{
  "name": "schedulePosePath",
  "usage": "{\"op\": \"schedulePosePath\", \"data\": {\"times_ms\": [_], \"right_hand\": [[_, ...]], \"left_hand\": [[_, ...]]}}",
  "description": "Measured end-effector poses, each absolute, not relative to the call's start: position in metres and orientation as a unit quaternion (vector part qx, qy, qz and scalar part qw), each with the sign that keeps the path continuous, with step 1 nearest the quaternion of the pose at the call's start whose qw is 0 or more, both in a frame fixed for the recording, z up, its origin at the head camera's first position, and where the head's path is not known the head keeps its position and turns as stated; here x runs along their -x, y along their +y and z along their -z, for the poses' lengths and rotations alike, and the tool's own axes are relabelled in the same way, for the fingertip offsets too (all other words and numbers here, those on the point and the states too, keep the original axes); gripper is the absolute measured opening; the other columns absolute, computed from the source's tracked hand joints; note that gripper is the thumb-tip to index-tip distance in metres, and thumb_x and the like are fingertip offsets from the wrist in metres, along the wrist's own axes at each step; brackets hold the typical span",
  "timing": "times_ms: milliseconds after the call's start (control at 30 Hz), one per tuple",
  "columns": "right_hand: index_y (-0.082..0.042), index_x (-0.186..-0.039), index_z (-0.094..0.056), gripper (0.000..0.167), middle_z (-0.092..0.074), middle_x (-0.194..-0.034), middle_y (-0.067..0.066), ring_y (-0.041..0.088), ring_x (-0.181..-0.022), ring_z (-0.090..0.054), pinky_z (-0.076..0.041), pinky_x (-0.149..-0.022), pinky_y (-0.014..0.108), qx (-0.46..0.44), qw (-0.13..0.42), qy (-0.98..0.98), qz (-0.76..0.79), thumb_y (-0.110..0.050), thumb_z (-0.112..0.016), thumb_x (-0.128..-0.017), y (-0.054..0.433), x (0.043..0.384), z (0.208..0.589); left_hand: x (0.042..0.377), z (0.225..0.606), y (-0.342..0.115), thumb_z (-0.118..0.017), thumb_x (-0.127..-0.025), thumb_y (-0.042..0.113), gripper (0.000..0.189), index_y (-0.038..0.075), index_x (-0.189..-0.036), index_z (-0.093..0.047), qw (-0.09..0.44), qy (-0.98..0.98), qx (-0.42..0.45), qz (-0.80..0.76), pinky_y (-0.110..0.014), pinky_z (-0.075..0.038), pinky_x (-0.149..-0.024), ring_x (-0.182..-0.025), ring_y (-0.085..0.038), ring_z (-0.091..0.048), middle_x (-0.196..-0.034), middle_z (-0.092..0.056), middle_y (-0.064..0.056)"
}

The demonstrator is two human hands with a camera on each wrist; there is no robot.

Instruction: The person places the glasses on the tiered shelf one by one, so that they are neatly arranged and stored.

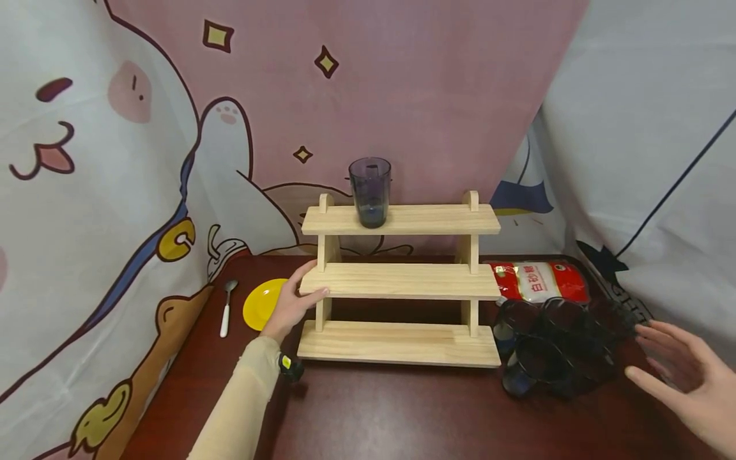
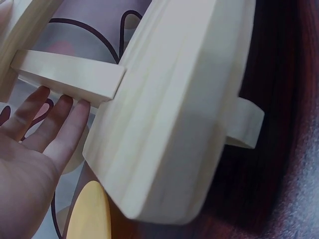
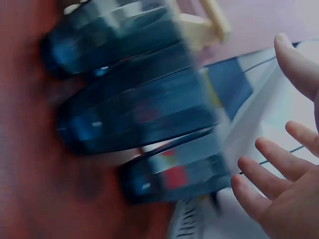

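A three-tier wooden display shelf stands on the table, with one dark tinted drinking glass upright on its top tier. At the left end of the middle tier, my left hand grips the shelf, thumb on the front edge and fingers behind. In the left wrist view its fingertips touch an upright of the shelf. Several more dark glasses are grouped on the table at the shelf's right side. Beside them my right hand is held with fingers spread, holding nothing; the right wrist view shows glasses in front of its fingers.
A yellow plate lies left of the shelf, partly behind the left hand. Farther left is a spoon with a white handle. A red-and-white packet lies behind the glasses. Printed cloth hangs around the table.
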State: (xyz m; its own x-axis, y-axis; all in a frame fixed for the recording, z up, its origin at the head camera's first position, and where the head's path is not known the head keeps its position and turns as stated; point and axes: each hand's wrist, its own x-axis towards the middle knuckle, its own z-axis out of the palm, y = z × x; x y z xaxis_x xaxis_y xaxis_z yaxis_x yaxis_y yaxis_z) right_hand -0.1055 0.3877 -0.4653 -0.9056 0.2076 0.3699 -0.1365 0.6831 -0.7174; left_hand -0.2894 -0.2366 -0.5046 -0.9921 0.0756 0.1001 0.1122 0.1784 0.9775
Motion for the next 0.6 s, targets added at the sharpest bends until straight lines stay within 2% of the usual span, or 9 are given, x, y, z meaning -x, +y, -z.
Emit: {"op": "schedulePosePath", "data": {"times_ms": [67, 200, 267, 367, 467, 533, 567, 600], "right_hand": [[-0.032, -0.166, -0.026, 0.091, -0.039, -0.144, -0.034, -0.026, -0.117, -0.035, -0.029, -0.094, -0.003, 0.043, 0.198, -0.893, -0.401, -0.001, -0.075, -0.095, 0.39, 0.1, 0.479], [-0.036, -0.166, -0.02, 0.092, -0.036, -0.143, -0.033, -0.026, -0.114, -0.033, -0.032, -0.089, -0.003, 0.074, 0.161, -0.893, -0.413, -0.013, -0.077, -0.097, 0.393, 0.095, 0.5], [-0.037, -0.167, -0.017, 0.094, -0.037, -0.149, -0.025, -0.025, -0.117, -0.032, -0.033, -0.087, -0.003, 0.09, 0.144, -0.894, -0.414, -0.018, -0.078, -0.098, 0.393, 0.094, 0.506], [-0.036, -0.168, -0.011, 0.097, -0.034, -0.167, -0.002, -0.019, -0.133, -0.032, -0.034, -0.086, -0.003, 0.111, 0.115, -0.895, -0.417, -0.025, -0.077, -0.099, 0.389, 0.093, 0.514], [-0.032, -0.169, -0.004, 0.101, -0.021, -0.171, 0.025, 0.006, -0.155, -0.026, -0.034, -0.085, -0.003, 0.133, 0.08, -0.894, -0.42, -0.033, -0.076, -0.099, 0.386, 0.095, 0.522], [-0.029, -0.17, -0.002, 0.105, -0.018, -0.169, 0.032, 0.03, -0.158, -0.025, -0.035, -0.083, -0.003, 0.139, 0.064, -0.893, -0.424, -0.036, -0.077, -0.097, 0.384, 0.097, 0.525], [-0.028, -0.17, -0.002, 0.106, -0.019, -0.168, 0.034, 0.033, -0.156, -0.027, -0.035, -0.082, -0.003, 0.139, 0.059, -0.893, -0.424, -0.037, -0.078, -0.097, 0.384, 0.098, 0.526], [-0.028, -0.17, -0.002, 0.107, -0.019, -0.167, 0.036, 0.03, -0.155, -0.03, -0.036, -0.081, -0.002, 0.139, 0.055, -0.894, -0.423, -0.038, -0.079, -0.096, 0.384, 0.1, 0.527]], "left_hand": [[0.289, 0.505, -0.237, -0.083, -0.093, 0.02, 0.074, 0.032, -0.157, -0.048, 0.021, -0.769, 0.065, 0.636, -0.034, -0.058, -0.09, -0.115, -0.031, -0.063, -0.153, -0.052, -0.011], [0.288, 0.506, -0.236, -0.084, -0.092, 0.022, 0.073, 0.033, -0.156, -0.05, 0.029, -0.77, 0.068, 0.634, -0.035, -0.059, -0.09, -0.114, -0.032, -0.063, -0.152, -0.052, -0.011], [0.288, 0.505, -0.236, -0.084, -0.092, 0.022, 0.073, 0.033, -0.156, -0.05, 0.028, -0.768, 0.067, 0.636, -0.035, -0.059, -0.089, -0.114, -0.032, -0.063, -0.153, -0.052, -0.011], [0.287, 0.505, -0.235, -0.083, -0.093, 0.021, 0.073, 0.031, -0.157, -0.049, 0.029, -0.767, 0.068, 0.637, -0.033, -0.059, -0.088, -0.112, -0.03, -0.064, -0.152, -0.052, -0.013], [0.287, 0.506, -0.235, -0.083, -0.093, 0.02, 0.074, 0.03, -0.157, -0.049, 0.03, -0.767, 0.07, 0.638, -0.032, -0.059, -0.086, -0.109, -0.028, -0.065, -0.151, -0.053, -0.014], [0.287, 0.506, -0.235, -0.083, -0.093, 0.02, 0.074, 0.029, -0.157, -0.049, 0.03, -0.767, 0.071, 0.637, -0.031, -0.059, -0.086, -0.109, -0.027, -0.066, -0.15, -0.054, -0.014], [0.287, 0.506, -0.235, -0.083, -0.093, 0.02, 0.074, 0.029, -0.157, -0.049, 0.03, -0.767, 0.072, 0.637, -0.031, -0.059, -0.087, -0.109, -0.027, -0.066, -0.15, -0.054, -0.014], [0.287, 0.506, -0.235, -0.083, -0.092, 0.02, 0.074, 0.03, -0.157, -0.049, 0.031, -0.767, 0.07, 0.637, -0.031, -0.059, -0.087, -0.109, -0.027, -0.066, -0.149, -0.054, -0.014]]}}
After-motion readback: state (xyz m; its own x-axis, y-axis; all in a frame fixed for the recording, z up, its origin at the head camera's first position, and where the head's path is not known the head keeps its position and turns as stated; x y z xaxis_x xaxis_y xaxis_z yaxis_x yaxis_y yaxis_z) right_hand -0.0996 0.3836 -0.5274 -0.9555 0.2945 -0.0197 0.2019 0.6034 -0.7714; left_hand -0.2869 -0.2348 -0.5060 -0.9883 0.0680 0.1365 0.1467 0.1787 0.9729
